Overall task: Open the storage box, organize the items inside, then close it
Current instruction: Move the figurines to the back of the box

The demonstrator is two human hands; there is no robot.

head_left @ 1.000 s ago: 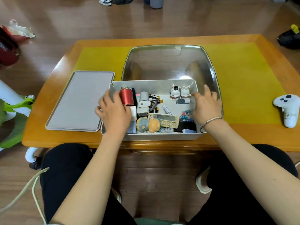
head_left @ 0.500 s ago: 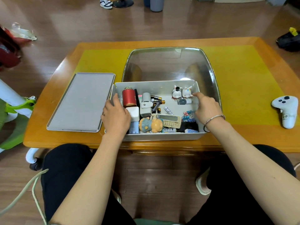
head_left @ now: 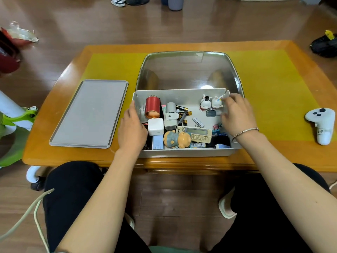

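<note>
One open box [head_left: 184, 152] sits at the table's [head_left: 182, 162] near edge, its clear lid [head_left: 187, 70] tipped up behind it. One grey tray [head_left: 89, 114] lies to its left, one white controller [head_left: 321, 125] well to its right. Inside: one red can [head_left: 152, 108], one white cube charger [head_left: 155, 126], two rabbit figures [head_left: 211, 104], one pig toy [head_left: 176, 139], one remote [head_left: 197, 134] and several loose batteries [head_left: 183, 111]. The left hand [head_left: 132, 129] rests on the box's left wall, fingers relaxed, holding nothing. The right hand [head_left: 237, 115] reaches in beside the rabbits, blurred; its grip cannot be told.
</note>
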